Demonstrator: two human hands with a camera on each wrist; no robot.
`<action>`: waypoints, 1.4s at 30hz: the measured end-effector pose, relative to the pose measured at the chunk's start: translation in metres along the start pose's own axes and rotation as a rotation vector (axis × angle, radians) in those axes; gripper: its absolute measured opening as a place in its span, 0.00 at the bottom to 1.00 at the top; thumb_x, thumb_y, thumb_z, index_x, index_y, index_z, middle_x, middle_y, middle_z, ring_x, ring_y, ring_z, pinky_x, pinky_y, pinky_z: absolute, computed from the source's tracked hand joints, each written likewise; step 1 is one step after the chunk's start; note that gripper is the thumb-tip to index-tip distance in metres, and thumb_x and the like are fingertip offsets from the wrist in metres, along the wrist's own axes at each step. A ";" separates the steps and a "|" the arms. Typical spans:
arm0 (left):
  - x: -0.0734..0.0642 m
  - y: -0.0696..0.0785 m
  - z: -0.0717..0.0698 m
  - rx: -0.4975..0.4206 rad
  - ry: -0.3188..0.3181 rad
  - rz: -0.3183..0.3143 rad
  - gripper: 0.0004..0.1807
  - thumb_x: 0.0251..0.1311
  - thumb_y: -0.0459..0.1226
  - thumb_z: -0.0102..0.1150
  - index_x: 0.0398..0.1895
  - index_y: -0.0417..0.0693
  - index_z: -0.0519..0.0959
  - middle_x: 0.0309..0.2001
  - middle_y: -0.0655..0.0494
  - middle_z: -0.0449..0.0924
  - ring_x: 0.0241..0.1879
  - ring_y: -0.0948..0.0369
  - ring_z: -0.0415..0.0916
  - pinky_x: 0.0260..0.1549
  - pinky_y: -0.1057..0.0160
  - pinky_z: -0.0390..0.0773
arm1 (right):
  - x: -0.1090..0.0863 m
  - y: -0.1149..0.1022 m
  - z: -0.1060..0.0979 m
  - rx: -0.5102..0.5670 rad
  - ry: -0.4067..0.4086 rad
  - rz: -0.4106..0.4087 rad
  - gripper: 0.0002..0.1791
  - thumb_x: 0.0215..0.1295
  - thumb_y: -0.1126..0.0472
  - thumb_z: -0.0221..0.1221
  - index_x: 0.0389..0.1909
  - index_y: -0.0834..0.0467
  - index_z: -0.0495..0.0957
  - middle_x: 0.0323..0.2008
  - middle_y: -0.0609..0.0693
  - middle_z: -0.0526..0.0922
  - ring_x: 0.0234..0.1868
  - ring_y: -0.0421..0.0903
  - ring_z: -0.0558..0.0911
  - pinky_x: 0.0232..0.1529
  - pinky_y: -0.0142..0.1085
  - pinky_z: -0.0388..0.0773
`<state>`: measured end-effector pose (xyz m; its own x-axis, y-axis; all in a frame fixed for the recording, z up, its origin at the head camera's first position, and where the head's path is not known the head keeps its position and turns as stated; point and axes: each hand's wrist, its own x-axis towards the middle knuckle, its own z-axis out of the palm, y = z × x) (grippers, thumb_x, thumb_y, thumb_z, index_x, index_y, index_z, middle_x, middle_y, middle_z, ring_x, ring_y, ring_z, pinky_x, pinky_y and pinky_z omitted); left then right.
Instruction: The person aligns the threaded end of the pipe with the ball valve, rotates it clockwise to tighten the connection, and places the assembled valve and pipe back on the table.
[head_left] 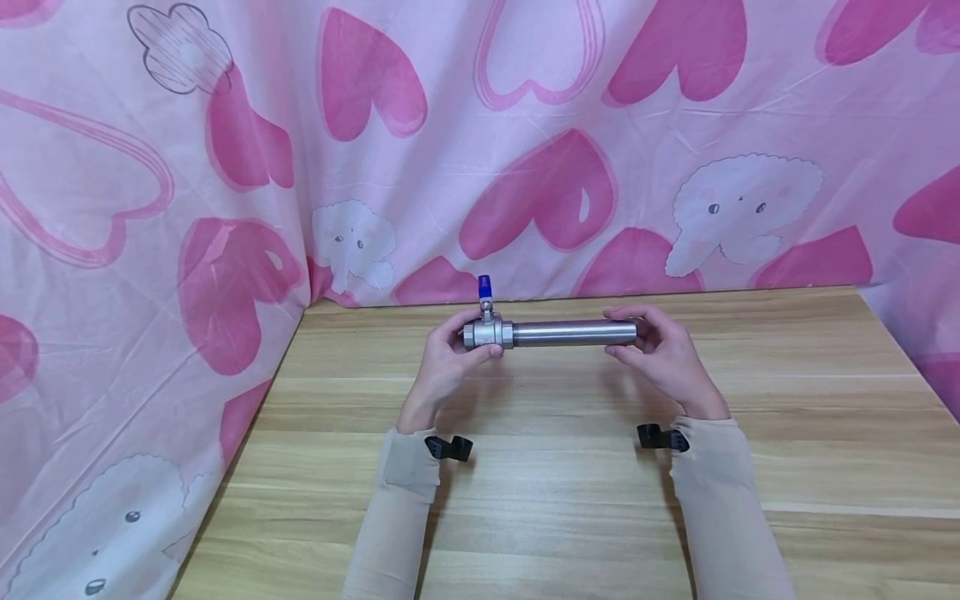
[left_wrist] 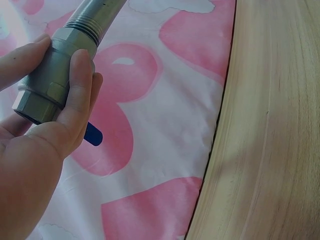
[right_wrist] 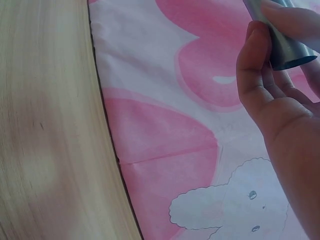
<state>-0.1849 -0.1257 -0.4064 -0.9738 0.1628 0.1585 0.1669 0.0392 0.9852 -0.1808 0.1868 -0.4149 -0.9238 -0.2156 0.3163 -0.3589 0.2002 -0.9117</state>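
A ball valve (head_left: 487, 332) with a blue lever handle (head_left: 484, 287) is joined to one end of a steel pipe (head_left: 573, 333). Both are held level above the table, the lever standing up at the valve's top. My left hand (head_left: 447, 354) grips the valve body between thumb and fingers; the left wrist view shows threads on the pipe (left_wrist: 102, 20) beside the valve's hex end. The plain end of the pipe is pinched by my right hand (head_left: 667, 354), thumb below and fingers above. In the right wrist view the pipe's open end (right_wrist: 292, 57) shows between the fingers.
A wood-grain table (head_left: 555, 500) lies under both hands. Behind it and along its left side hangs a pink curtain (head_left: 450, 167) with hearts and cartoon animals. Each wrist carries a black camera mount (head_left: 450, 448).
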 end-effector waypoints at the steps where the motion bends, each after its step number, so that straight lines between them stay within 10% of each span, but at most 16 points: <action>1: 0.000 0.000 0.000 0.000 0.000 0.003 0.33 0.45 0.24 0.70 0.60 0.40 0.74 0.56 0.41 0.77 0.45 0.59 0.77 0.44 0.67 0.81 | 0.000 0.000 0.000 -0.004 0.003 0.003 0.25 0.54 0.76 0.64 0.54 0.63 0.73 0.53 0.43 0.78 0.44 0.35 0.79 0.45 0.23 0.80; 42: 0.000 0.000 0.000 0.001 -0.001 -0.003 0.34 0.46 0.24 0.70 0.60 0.41 0.74 0.57 0.41 0.76 0.46 0.57 0.77 0.45 0.67 0.81 | 0.000 -0.001 -0.001 0.001 0.051 0.006 0.24 0.52 0.73 0.68 0.53 0.63 0.76 0.47 0.40 0.79 0.44 0.36 0.78 0.47 0.22 0.79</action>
<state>-0.1853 -0.1252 -0.4066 -0.9742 0.1635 0.1554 0.1641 0.0409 0.9856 -0.1809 0.1874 -0.4139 -0.9316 -0.1650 0.3240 -0.3533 0.2007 -0.9137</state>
